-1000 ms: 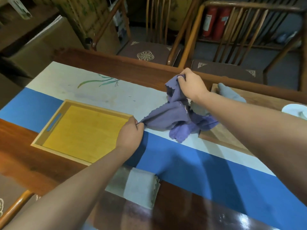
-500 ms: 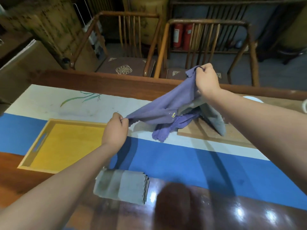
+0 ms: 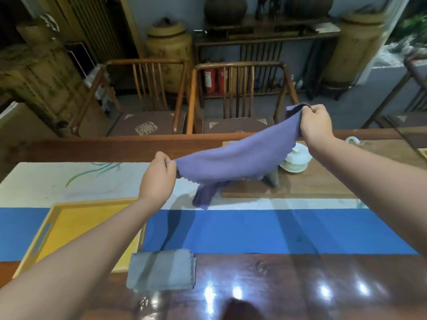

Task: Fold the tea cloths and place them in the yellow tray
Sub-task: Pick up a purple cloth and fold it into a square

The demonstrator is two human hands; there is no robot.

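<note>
A purple tea cloth (image 3: 233, 160) hangs stretched in the air between my hands. My left hand (image 3: 158, 175) pinches its near-left corner and my right hand (image 3: 316, 124) grips its far-right corner, higher up. Below it a second purple cloth (image 3: 205, 195) lies crumpled on the runner, and a grey cloth (image 3: 273, 179) peeks out on the wooden board. A folded grey cloth (image 3: 161, 270) lies on the table's near edge. The yellow tray (image 3: 76, 227) sits at the left, partly under my left forearm, with nothing visible in it.
A wooden board (image 3: 307, 183) at the right carries a white lidded cup on a saucer (image 3: 294, 160). A blue and white runner (image 3: 254, 229) crosses the glossy table. Two wooden chairs (image 3: 235, 100) stand behind the far edge.
Both hands have lifted and pulled apart, drawing the purple cloth up off the pile and spreading it taut. The view has tilted up, showing more of the room.
</note>
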